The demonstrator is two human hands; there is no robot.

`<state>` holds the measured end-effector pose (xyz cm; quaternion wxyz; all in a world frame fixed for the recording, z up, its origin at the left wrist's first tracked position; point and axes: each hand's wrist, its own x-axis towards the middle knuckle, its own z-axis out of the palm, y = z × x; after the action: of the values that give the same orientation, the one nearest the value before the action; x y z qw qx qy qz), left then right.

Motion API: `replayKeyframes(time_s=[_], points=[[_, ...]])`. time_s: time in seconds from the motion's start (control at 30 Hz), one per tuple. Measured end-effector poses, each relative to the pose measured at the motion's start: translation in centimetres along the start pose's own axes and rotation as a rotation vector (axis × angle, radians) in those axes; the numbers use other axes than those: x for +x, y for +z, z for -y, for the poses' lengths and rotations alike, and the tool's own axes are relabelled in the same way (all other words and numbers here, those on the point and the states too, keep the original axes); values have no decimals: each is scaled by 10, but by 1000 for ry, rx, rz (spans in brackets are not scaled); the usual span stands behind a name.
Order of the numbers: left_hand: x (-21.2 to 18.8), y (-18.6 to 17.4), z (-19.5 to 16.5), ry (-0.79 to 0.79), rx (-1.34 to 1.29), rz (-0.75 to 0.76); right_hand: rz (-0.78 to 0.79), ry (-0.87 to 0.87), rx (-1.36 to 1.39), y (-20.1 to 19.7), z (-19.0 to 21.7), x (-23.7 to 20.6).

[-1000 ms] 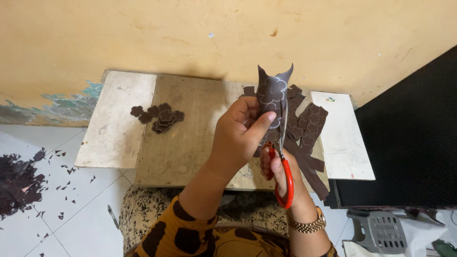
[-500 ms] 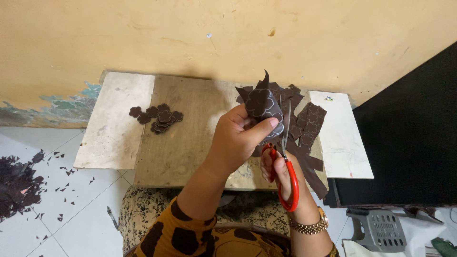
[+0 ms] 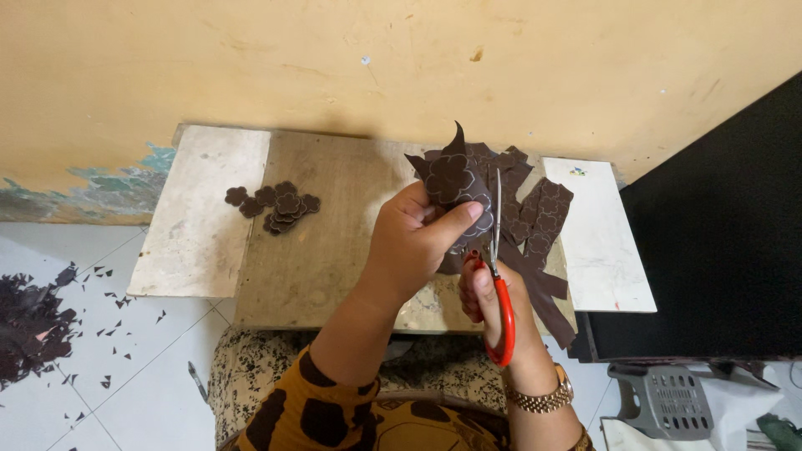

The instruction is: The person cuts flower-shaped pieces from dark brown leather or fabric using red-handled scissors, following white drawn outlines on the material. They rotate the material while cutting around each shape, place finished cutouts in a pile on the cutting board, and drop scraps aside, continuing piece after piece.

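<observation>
Above the board point(image 3: 334, 250), a dark-brown, flower-outlined sheet point(image 3: 455, 179).

The left hand point(image 3: 413, 246) pinches a dark brown sheet piece point(image 3: 455, 179) while the right hand point(image 3: 493, 296) works red-handled scissors point(image 3: 499, 276) beside it, above the wooden board's point(image 3: 334, 217) right edge; cut flower shapes point(image 3: 276, 205) lie near its left edge.

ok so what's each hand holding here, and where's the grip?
Left hand pinches the dark brown flower-patterned piece at its lower edge, thumb in front. Right hand holds the red-handled scissors by the handle loops, blades pointing up beside the piece.
</observation>
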<state>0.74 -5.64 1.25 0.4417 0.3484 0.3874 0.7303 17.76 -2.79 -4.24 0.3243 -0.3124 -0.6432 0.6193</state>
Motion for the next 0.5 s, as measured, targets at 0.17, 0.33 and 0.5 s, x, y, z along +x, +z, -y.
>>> replayKeyframes(time_s=[0.17,0.33,0.5], points=[[3,-4,3,-14,-91,21,13,4,-2,-1,-1,0],[6,-6,8,-7,-95,2,3,4,-69,0,-4,2],[7,-6,11,9,-100,22,-22,25,-47,1,-7,2]])
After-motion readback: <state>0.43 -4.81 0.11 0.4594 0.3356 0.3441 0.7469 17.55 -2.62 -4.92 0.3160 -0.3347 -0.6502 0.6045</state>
